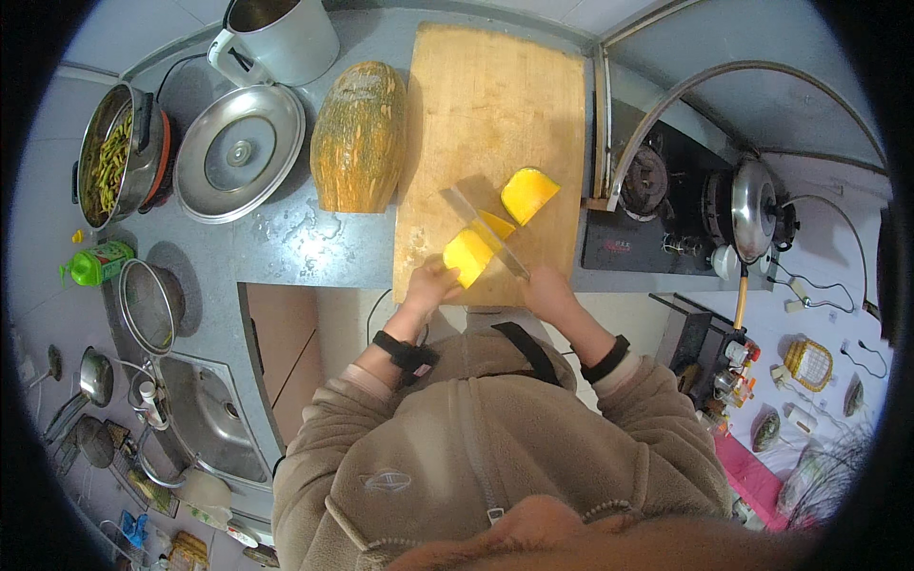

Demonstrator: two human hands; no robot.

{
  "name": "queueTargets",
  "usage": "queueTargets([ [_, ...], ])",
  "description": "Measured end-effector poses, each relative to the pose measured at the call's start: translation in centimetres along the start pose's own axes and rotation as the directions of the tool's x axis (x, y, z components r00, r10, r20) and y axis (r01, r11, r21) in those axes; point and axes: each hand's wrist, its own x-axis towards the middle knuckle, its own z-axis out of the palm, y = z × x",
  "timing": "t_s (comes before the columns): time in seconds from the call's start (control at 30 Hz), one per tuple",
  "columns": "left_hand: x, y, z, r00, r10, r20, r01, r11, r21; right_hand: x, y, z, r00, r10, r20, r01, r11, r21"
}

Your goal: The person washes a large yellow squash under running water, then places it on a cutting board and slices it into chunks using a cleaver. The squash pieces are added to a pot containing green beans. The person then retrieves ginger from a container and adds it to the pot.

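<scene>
My right hand grips the handle of a kitchen knife near the front edge of a wooden cutting board. Its wide blade stands against a yellow pumpkin piece, with part of the flesh showing beyond the blade. My left hand holds that piece at its near left side, with the fingertips touching the flesh. Farther right on the board lies another pumpkin piece, apart from the blade. To the board's left rests a large uncut-looking length of pumpkin with mottled green and orange skin.
Left on the grey counter are a metal lid, a white pot, a pot of green beans and a strainer. A sink lies nearer left. The gas stove with a lidded pan stands right.
</scene>
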Motion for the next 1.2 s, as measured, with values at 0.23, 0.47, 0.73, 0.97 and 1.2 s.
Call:
queueTargets([
  [0.23,0.9,0.3,1.1,0.998,0.045,-0.031,-0.045,0.999,0.025,-0.9,-1.3,0.4,0.995,0.069,0.068,-0.067,0.997,-0.023],
  [0.47,1.8,0.7,1.8,0.99,0.143,-0.003,-0.134,0.933,0.333,0.3,-0.6,-1.1,0.988,0.125,0.095,-0.123,0.992,-0.024],
  [0.73,1.9,1.9,1.0,1.0,0.016,-0.003,-0.016,0.995,0.103,3.3,-1.3,-1.3,0.978,0.072,0.194,-0.048,0.991,-0.127],
  [0.97,3.1,-0.1,-0.9,0.997,-0.056,0.055,0.052,0.996,0.068,4.3,-2.2,1.0,0.98,0.065,0.189,-0.035,0.987,-0.156],
  [1.2,4.8,-4.7,-3.0,0.977,0.123,0.174,-0.181,0.908,0.378,5.9,-0.6,5.5,0.994,-0.109,0.019,0.11,0.993,-0.05],
])
